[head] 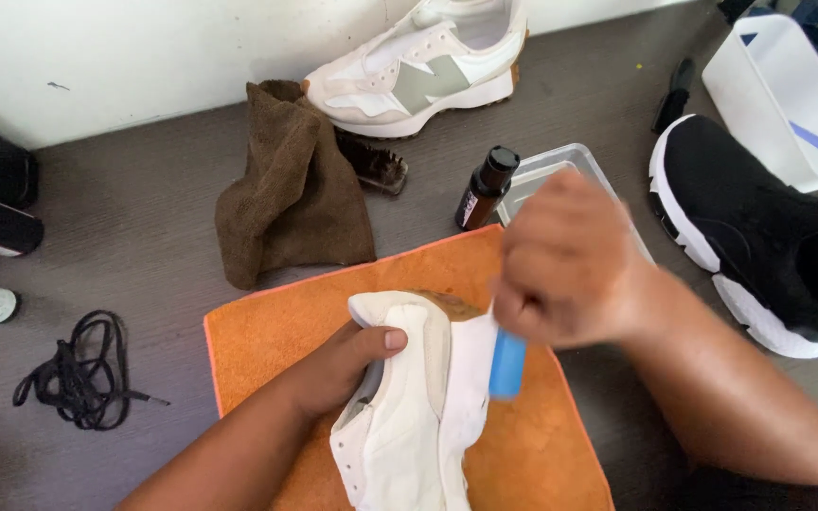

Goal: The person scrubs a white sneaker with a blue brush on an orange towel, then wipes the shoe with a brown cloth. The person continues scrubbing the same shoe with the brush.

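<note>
Head: sneaker (409,416) lengthwise (toe away).

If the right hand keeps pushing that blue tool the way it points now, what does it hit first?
The right hand points the blue tool down at the white sneaker held by the left hand. It likely meets the sneaker's pale sole edge first; contact is blurred.

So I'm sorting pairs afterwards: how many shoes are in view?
3. A cream shoe is gripped in the left hand over the orange cloth; a matching cream shoe is against the wall; a black shoe lies at right. Others may be out of frame.
</note>
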